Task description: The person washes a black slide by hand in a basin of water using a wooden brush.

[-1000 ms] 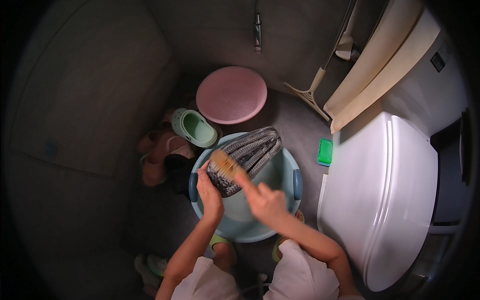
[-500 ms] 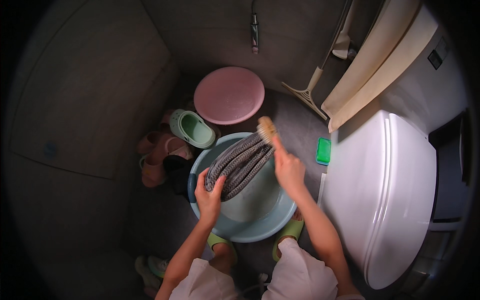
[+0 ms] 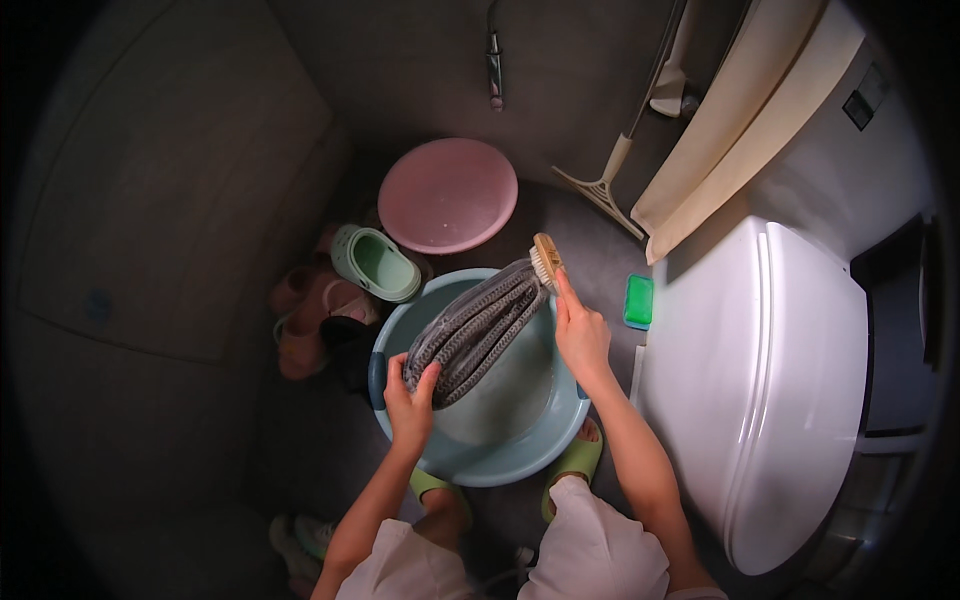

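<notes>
My left hand [image 3: 410, 405] is closed on the near end of a grey ribbed fabric piece [image 3: 470, 335], with long ridges running along it. It is held slanted over a light blue basin [image 3: 500, 472], its far end toward the basin's right rim. In my right hand [image 3: 583, 340] is a wooden scrubbing brush [image 3: 546, 258] with pale bristles, gripped by its near part with the forefinger stretched along it. The bristles face left, at the fabric's far end; whether they press on it I cannot tell. Some cloudy-looking water appears to lie in the basin.
Beyond the basin stands a pink basin [image 3: 448, 195]. Left of it are a mint clog [image 3: 378, 262] and pink shoes [image 3: 305, 315]. A green soap bar [image 3: 638, 299] in a dish lies right, by the white toilet [image 3: 800, 390]. A squeegee [image 3: 605, 188] leans near a beige curtain [image 3: 745, 130].
The brush has moved a little to the right relative to the basin and turned slightly more upright. My left hand keeps its hold on the fabric. The whole view has shifted slightly.
</notes>
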`<state>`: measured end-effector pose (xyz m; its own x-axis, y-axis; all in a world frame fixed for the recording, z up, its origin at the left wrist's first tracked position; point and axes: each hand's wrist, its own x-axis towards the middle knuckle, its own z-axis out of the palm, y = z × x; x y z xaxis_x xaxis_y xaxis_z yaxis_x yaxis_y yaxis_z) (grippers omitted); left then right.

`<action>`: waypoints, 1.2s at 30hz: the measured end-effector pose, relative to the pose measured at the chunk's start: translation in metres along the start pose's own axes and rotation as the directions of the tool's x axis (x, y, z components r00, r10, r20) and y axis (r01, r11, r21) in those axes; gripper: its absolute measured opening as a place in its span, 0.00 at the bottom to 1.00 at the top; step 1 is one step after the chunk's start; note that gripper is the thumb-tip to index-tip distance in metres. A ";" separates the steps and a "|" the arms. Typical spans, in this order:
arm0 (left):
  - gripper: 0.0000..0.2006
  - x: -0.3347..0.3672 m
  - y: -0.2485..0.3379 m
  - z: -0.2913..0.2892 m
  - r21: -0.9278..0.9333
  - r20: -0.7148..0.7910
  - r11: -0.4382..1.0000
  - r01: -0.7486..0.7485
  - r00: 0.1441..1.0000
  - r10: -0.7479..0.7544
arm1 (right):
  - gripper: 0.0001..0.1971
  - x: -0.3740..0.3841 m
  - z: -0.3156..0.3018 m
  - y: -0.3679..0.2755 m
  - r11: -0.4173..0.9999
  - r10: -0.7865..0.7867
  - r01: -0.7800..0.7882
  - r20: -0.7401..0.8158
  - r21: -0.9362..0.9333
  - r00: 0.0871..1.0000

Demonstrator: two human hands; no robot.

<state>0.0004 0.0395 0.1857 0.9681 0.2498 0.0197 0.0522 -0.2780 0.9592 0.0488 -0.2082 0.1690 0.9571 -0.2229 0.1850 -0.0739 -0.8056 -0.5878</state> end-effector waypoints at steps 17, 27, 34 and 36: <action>0.14 0.003 -0.017 0.001 -0.096 -0.008 0.993 0.062 0.998 -0.063 | 0.24 0.011 0.002 0.003 0.982 0.181 -0.186 0.156 0.021 0.971; 0.18 0.005 -0.016 0.004 -0.218 -0.073 0.944 0.249 0.960 -0.270 | 0.26 -0.009 0.007 -0.016 0.998 0.033 -0.041 0.163 0.048 0.986; 0.24 0.010 -0.030 0.007 -0.435 -0.017 0.829 0.351 0.917 -0.398 | 0.26 -0.011 0.014 -0.010 0.995 -0.093 0.094 0.047 -0.030 0.995; 0.26 0.011 -0.037 0.003 -0.510 0.033 0.786 0.349 0.921 -0.388 | 0.26 -0.029 0.009 -0.033 0.979 -0.196 0.200 0.090 -0.042 0.976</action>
<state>0.0101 0.0493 0.1499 0.8795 0.3076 -0.3632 0.2540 0.3420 0.9047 0.0256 -0.1703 0.1757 0.9744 -0.0102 0.2246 0.1075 -0.8563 -0.5051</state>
